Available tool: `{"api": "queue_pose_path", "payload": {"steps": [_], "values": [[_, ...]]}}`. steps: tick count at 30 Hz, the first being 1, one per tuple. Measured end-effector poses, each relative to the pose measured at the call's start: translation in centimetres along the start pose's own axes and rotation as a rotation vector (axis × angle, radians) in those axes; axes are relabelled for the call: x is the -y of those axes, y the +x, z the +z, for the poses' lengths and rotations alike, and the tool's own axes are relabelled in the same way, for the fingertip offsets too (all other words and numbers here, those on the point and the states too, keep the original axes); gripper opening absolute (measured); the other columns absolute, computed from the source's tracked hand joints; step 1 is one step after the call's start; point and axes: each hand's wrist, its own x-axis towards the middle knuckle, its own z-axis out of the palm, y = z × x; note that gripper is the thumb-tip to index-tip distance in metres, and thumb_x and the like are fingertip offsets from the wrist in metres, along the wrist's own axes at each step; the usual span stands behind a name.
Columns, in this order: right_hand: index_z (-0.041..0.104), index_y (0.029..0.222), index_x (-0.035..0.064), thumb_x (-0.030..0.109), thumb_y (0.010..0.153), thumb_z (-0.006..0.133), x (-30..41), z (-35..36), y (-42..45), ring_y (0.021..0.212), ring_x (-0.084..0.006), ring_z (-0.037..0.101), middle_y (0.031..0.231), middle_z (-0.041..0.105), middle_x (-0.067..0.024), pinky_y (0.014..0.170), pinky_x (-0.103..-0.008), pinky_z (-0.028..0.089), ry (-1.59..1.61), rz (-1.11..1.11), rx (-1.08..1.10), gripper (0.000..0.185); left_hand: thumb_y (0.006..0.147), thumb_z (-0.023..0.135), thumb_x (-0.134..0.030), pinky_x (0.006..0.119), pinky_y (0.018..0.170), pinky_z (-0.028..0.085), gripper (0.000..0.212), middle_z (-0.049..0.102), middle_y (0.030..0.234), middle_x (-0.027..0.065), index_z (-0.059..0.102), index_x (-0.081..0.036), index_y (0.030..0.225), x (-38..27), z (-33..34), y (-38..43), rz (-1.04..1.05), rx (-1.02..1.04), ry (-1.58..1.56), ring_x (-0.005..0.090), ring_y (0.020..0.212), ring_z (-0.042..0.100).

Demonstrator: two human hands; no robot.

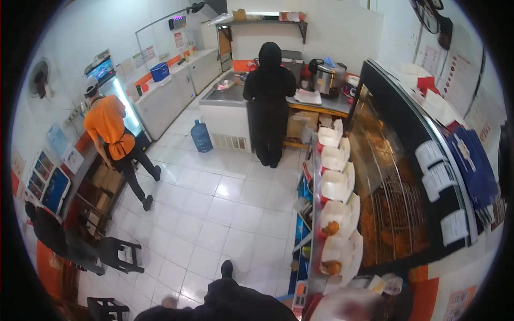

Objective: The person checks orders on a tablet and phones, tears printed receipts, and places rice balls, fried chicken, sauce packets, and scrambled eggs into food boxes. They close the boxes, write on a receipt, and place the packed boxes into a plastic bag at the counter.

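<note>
At the bottom edge, a blurred shape beside my dark clothing seems to be my left hand; its fingers cannot be made out. My right hand is out of view. On the narrow metal counter to my right stands a row of open white-and-red paper food boxes. The two nearest hold pieces of fried food; no food shows in the farther ones. A blurred pale round-edged thing with a dark red patch lies close by at the bottom right. My dark shoe is on the tiled floor.
A glass-fronted display warmer with wire racks borders the counter. One person in black stands at the back worktop; another in orange is beside a lit fridge. Black stools and a blue water bottle stand on the floor.
</note>
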Motion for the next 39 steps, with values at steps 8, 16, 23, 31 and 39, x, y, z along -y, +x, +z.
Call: {"api": "queue_pose_path", "payload": {"steps": [8,16,23,31,39], "values": [[0.066,0.114,0.0053,0.015,0.087,0.067,9.4,31.1,33.3,0.084,-0.0322,0.069,0.086,0.072,-0.0130,0.078,-0.0417,0.053,-0.842,-0.276,0.565,0.029,0.088,0.064,-0.048,0.047,0.095,0.052,0.054,0.068,0.124,0.0166,0.068,-0.008,0.124,1.3,-2.3,10.3,-0.664,0.339,-0.912,0.0342,0.113,0.066],[0.068,0.101,0.0066,0.013,0.079,0.067,15.4,48.9,55.2,0.086,-0.0333,0.068,0.086,0.072,-0.0138,0.075,-0.0439,0.053,-1.077,-0.414,0.582,0.023,0.092,0.060,-0.052,0.043,0.115,0.037,0.069,0.050,0.146,0.0243,0.052,-0.004,0.141,20.6,-25.2,41.9,-0.324,-0.233,-0.687,0.0376,0.138,0.045],[0.073,0.089,0.0041,0.025,0.084,0.067,13.2,52.6,71.4,0.082,-0.0327,0.070,0.085,0.073,-0.0131,0.077,-0.0434,0.055,-1.316,-0.344,0.664,0.023,0.098,0.062,-0.016,0.034,0.084,0.056,0.037,0.070,0.109,0.0132,0.057,-0.004,0.133,21.0,-62.2,50.7,0.171,-0.659,-1.243,0.0231,0.099,0.068],[0.072,0.103,0.0036,0.019,0.080,0.075,21.2,55.2,94.3,0.084,-0.0316,0.072,0.084,0.073,-0.0156,0.079,-0.0433,0.055,-1.053,-0.005,0.521,0.028,0.090,0.059,-0.037,0.047,0.098,0.050,0.044,0.067,0.122,0.0198,0.068,-0.004,0.117,34.7,-52.1,69.2,-0.138,-0.354,-0.835,0.0382,0.111,0.064],[0.064,0.118,-0.0019,0.011,0.086,0.071,43.9,71.5,118.1,0.080,-0.0261,0.068,0.087,0.071,-0.0172,0.076,-0.0366,0.053,-1.147,-0.397,0.602,0.035,0.092,0.063,-0.031,0.037,0.059,0.057,0.030,0.073,0.089,0.0117,0.068,-0.004,0.101,47.7,-44.0,61.5,-0.938,-0.257,-1.730,0.0216,0.073,0.071]]}}
